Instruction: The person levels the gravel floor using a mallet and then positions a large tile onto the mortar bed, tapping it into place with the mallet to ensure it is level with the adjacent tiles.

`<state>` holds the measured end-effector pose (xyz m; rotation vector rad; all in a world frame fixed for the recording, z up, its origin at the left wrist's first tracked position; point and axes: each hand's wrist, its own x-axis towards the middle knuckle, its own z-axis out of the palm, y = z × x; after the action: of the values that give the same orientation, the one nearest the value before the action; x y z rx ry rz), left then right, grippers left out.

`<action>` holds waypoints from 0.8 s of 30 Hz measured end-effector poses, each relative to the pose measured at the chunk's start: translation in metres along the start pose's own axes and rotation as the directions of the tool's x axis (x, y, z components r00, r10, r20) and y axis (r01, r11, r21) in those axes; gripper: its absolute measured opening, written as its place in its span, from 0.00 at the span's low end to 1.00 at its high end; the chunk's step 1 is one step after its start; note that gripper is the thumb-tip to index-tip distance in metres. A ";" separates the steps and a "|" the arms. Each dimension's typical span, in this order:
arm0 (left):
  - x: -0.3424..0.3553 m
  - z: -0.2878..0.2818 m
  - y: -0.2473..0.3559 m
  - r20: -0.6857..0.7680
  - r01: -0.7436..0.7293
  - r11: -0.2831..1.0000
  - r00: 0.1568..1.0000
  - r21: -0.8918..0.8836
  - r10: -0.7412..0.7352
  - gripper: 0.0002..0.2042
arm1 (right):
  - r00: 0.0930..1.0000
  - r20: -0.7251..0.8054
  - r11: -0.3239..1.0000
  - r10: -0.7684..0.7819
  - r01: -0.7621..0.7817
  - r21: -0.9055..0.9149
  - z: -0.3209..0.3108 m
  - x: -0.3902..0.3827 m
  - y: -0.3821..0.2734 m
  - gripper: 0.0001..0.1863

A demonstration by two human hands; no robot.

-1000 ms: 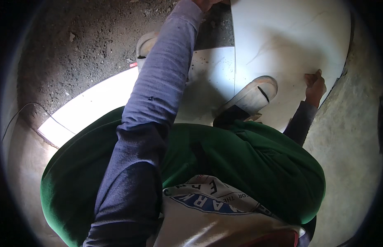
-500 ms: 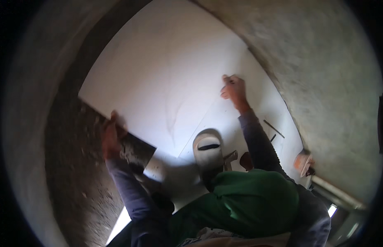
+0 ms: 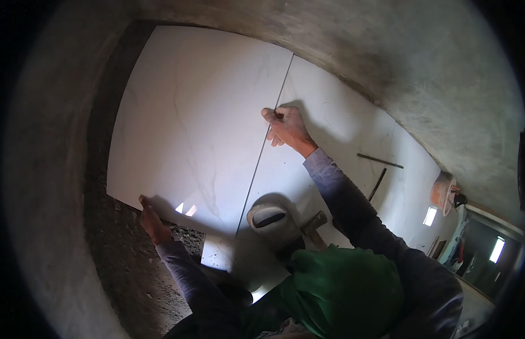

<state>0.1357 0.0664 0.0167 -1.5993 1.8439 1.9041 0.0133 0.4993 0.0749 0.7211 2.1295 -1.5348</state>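
A large white tile with grey veins [image 3: 189, 113] lies over the rough ground. At its near left corner my left hand [image 3: 153, 224] has its fingertips on the edge, with the other fingers partly hidden. A narrow dark seam divides this tile from a second white tile [image 3: 313, 107] on the right. Over that seam my right hand [image 3: 288, 127] is closed, thumb and forefinger curled together. Whatever may be between those fingers is too small to make out.
A hammer [image 3: 315, 223] lies beside my pale slip-on shoe [image 3: 272, 221]. Two thin dark rods [image 3: 380, 161] rest on the right tiles, before an orange bucket [image 3: 442, 192]. Bare grey walls [image 3: 432, 73] rise behind and right. Rough dark soil [image 3: 127, 254] borders the left.
The view has shifted, and the seam between the tiles now shows along its length. My right hand has come from over the right-hand tile to the seam. My left hand stays at the near edge.
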 end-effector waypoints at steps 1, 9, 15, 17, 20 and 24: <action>0.000 -0.001 0.000 -0.002 -0.002 1.000 1.000 0.013 0.002 0.29 | 1.000 0.000 1.000 0.001 -0.001 0.019 -0.002 0.000 0.000 0.22; 0.013 -0.016 -0.010 0.146 0.003 0.999 0.989 -0.044 0.003 0.29 | 1.000 0.024 0.999 -0.001 0.000 0.038 -0.005 0.008 0.009 0.23; 0.031 -0.068 0.053 0.056 -0.044 0.463 0.998 0.885 -0.011 0.25 | 0.867 -0.204 0.835 -0.454 0.334 -0.438 0.001 0.008 0.026 0.15; 0.037 -0.072 0.083 0.076 -0.136 0.737 0.990 0.662 0.115 0.23 | 0.847 -0.236 0.829 -0.476 0.342 -0.443 0.002 0.004 0.032 0.14; 0.032 -0.045 0.130 0.016 -0.239 0.902 0.968 0.360 0.250 0.17 | 0.866 -0.223 0.831 -0.448 0.311 -0.462 0.010 -0.006 0.039 0.14; 0.016 0.038 0.186 0.545 -0.558 0.690 0.792 0.461 0.276 0.11 | 0.892 -0.044 0.755 -0.450 0.354 -0.552 0.010 -0.028 0.022 0.14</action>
<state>-0.0149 0.0320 0.1290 -0.5033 2.3876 1.3619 0.0493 0.4905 0.0731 0.2018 2.8109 -0.9745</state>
